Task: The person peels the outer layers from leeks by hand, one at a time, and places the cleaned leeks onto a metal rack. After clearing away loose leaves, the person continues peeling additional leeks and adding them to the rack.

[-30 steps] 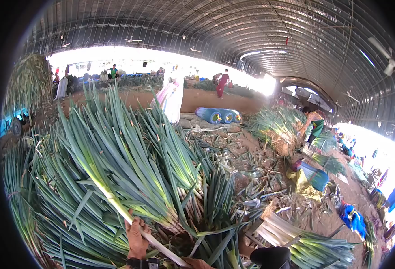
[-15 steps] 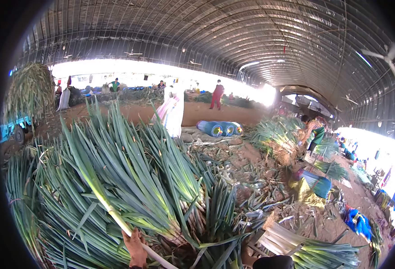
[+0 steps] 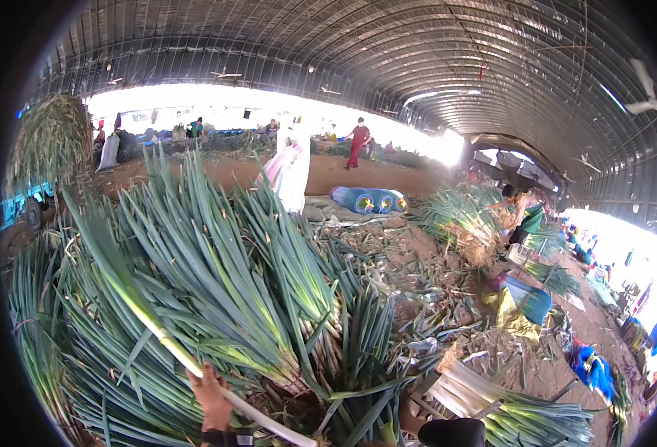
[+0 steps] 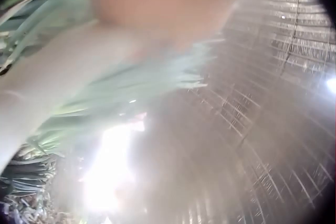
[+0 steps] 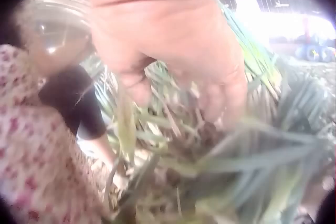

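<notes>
My left hand [image 3: 211, 398] grips a long green onion [image 3: 172, 344] by its white shank, its leaves slanting up to the left. Close up in the left wrist view, the pale shank [image 4: 47, 87] runs past the blurred left hand [image 4: 168, 3]. My right hand [image 5: 168, 40] appears only in its wrist view, fingers pointing down and thumb spread apart from them. Below it lie loose leaves and peelings [image 5: 178, 171], and a yellowish leaf [image 5: 125, 129] hangs by the thumb. A large heap of green onions [image 3: 217, 283] stands right behind the left hand.
Trimmed green onions [image 3: 485, 395] lie on a low frame at right. Scattered peelings [image 3: 433, 298] cover the ground ahead. Further off are rolled blue bundles [image 3: 369, 200], a white sack [image 3: 287, 175], a yellow sack [image 3: 518, 316] and a person bending [image 3: 526, 212]. A dark-covered knee [image 3: 451, 432] is near.
My left hand has shifted left with the green onion, and its leaves have swung left. The right hand, partly visible at the head view's bottom edge a second ago, has left that view.
</notes>
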`<state>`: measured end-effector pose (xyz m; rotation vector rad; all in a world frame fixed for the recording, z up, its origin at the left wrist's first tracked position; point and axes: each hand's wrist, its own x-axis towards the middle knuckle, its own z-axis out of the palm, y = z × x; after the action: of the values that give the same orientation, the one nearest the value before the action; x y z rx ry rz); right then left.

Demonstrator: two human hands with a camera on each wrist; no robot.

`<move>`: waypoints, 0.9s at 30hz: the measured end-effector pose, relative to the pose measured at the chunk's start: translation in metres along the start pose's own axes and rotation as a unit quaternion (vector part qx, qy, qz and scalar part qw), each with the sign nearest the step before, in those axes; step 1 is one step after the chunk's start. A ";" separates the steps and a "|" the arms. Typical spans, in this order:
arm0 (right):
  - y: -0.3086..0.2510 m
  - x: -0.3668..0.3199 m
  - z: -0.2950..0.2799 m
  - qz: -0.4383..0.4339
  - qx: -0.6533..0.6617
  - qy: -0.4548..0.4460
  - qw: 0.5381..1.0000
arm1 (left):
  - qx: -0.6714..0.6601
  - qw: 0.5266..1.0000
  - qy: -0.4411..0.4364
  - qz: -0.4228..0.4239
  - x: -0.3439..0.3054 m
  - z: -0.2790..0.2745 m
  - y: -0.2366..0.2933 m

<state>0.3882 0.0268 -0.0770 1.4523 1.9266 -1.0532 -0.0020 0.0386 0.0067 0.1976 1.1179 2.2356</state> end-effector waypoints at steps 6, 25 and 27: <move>-0.139 -0.017 -0.014 -0.303 0.127 0.295 0.897 | -0.082 0.995 -0.061 -0.008 -0.018 0.013 -0.037; -0.187 0.017 -0.066 -0.451 0.150 0.329 0.816 | -0.184 0.919 -0.312 -0.155 -0.016 0.010 -0.014; -0.207 0.019 -0.082 -0.487 0.144 0.366 0.780 | -0.180 0.918 -0.314 -0.161 -0.021 0.011 -0.019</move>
<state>0.1902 0.0780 0.0135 1.0073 3.4228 -1.3358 0.0277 0.0415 0.0022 0.4944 0.3529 1.8319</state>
